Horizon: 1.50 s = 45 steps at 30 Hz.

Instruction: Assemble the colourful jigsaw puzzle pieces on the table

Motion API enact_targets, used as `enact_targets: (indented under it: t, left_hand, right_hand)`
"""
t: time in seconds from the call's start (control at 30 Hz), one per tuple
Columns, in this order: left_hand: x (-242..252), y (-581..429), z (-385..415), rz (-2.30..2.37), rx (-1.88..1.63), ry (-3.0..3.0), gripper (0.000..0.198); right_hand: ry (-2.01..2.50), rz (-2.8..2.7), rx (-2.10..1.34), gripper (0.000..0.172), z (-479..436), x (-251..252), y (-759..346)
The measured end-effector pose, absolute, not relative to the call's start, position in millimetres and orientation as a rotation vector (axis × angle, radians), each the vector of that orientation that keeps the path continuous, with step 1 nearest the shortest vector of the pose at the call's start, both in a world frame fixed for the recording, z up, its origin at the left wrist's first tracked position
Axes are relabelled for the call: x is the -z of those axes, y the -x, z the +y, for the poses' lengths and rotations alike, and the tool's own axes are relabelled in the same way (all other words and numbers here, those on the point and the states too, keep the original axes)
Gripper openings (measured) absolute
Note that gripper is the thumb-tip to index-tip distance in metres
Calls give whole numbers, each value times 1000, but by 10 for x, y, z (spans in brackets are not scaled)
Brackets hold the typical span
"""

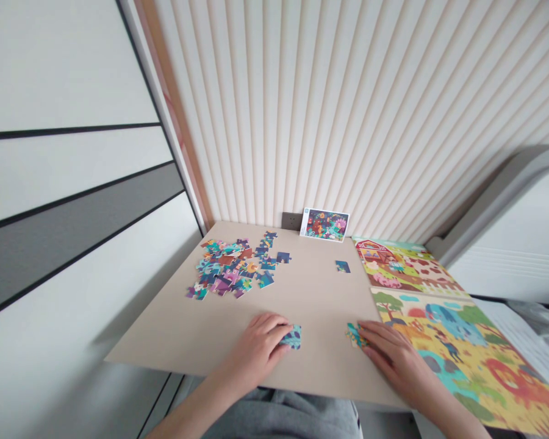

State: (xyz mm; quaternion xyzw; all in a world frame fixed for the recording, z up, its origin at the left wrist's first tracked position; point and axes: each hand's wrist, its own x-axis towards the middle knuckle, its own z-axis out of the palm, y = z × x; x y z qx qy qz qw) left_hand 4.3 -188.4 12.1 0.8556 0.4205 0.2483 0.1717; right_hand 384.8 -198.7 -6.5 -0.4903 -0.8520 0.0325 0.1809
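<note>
My left hand (258, 342) rests on the beige table (311, 299) near its front edge, fingers curled on a teal puzzle piece (293, 336). My right hand (393, 352) lies to the right, fingertips pressing a second teal and orange puzzle piece (355, 334). A heap of loose colourful pieces (231, 268) lies at the table's back left. One single blue piece (343, 266) sits alone toward the back right.
A picture card (324, 224) leans against the ribbed wall by a grey socket (291, 221). Two finished puzzles lie at the right: a farm scene (405, 265) and a larger animal scene (466, 353). A white cabinet (73, 213) stands left.
</note>
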Motion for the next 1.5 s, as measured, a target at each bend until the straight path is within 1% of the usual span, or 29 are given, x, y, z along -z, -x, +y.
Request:
enact_targets:
  t: [0.13, 0.23, 0.43, 0.57, 0.6, 0.67, 0.7, 0.73, 0.8, 0.87, 0.93, 1.03, 1.07, 1.2, 1.33, 1.5]
  left_hand:
    - [-98, -43, -1877, 1185, -743, -2441, 33]
    - [-85, -29, -1873, 1188, -718, -2442, 36]
    - [-90, -31, -1905, 1369, -764, -2415, 40]
    - [-120, -217, -1917, 1442, -714, -2444, 51]
    - [-133, -260, -1906, 1459, -694, -2449, 49]
    - [-171, -283, -1861, 1425, -659, -2467, 37]
    - [-194, -252, -1828, 1358, -640, -2481, 30]
    - [-219, -191, -1792, 1265, -619, -2496, 29]
    - [-262, -19, -1721, 1052, -554, -2519, 42]
    - [-282, 135, -1679, 986, -515, -2522, 48]
    - [-269, 175, -1680, 1094, -545, -2485, 47]
    - [-211, 6, -1731, 1320, -630, -2421, 57]
    - [-194, -70, -1746, 1353, -639, -2417, 58]
    - [-190, -124, -1718, 1223, -586, -2447, 45]
    - [-177, 236, -1610, 1039, -517, -2426, 53]
    - [-69, 434, -1610, 1076, -541, -2449, 52]
  right_hand:
    - [1383, -2395, -98, 34, -1988, 68, -3849]
    - [1393, -2396, -116, 33, -1993, 67, -3850]
    - [1407, -2389, -151, 33, -2004, 68, -3844]
    - [1385, -2374, -151, 34, -2000, 70, -3837]
    - [1383, -2372, -152, 33, -2000, 67, -3835]
    - [1384, -2372, -155, 33, -2001, 59, -3833]
    - [1385, -2373, -156, 33, -2002, 55, -3832]
    - [1387, -2376, -157, 34, -2004, 51, -3832]
    - [1390, -2382, -160, 34, -2005, 47, -3832]
    - [1387, -2384, -160, 34, -2004, 51, -3832]
    - [1379, -2389, -159, 35, -2000, 55, -3830]
    - [1385, -2402, -157, 35, -1998, 32, -3822]
    - [1396, -2401, -159, 36, -2001, 12, -3819]
    - [1449, -2338, -130, 40, -2053, -93, -3819]
    - [1417, -2194, -35, 34, -2163, -107, -3797]
    - [1428, -2288, -8, 26, -2259, -53, -3662]
